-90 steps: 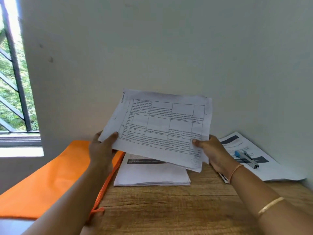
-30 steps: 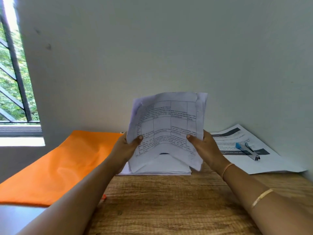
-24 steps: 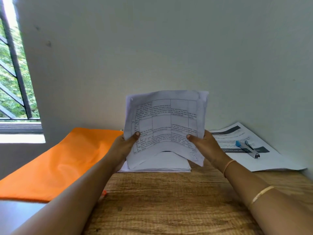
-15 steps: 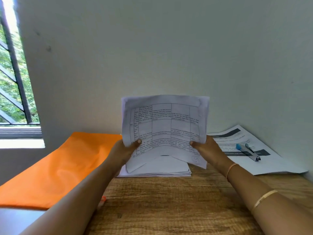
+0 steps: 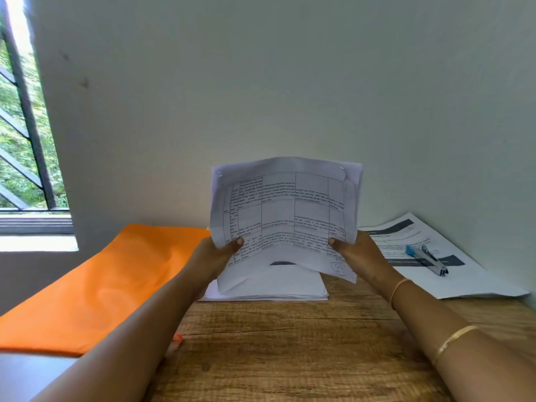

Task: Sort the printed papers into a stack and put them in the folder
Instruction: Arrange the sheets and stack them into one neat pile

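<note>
Pale wall (image 5: 290, 82) rises behind a wooden worktop (image 5: 290, 343). The left hand (image 5: 214, 256) and right hand (image 5: 358, 256) each pinch a side edge of a sheaf of printed papers (image 5: 285, 210), thumbs on the front. They hold it upright and bowed over the stack (image 5: 290, 290) at the worktop's back edge. Whether its lower edge touches the stack I cannot tell.

An orange folder (image 5: 110, 280) lies flat along the left edge. More loose sheets (image 5: 475, 282) lie in the back right corner under a small blue-tipped metal tool (image 5: 426, 258).

The step looks like squaring the sheaf. Next it should be laid flush on the stack, then the tool lifted and the corner sheets gathered, before the folder is opened.

The fingers behind the paper are hidden, the print is too small to read, and the folder's opening cannot be made out.
</note>
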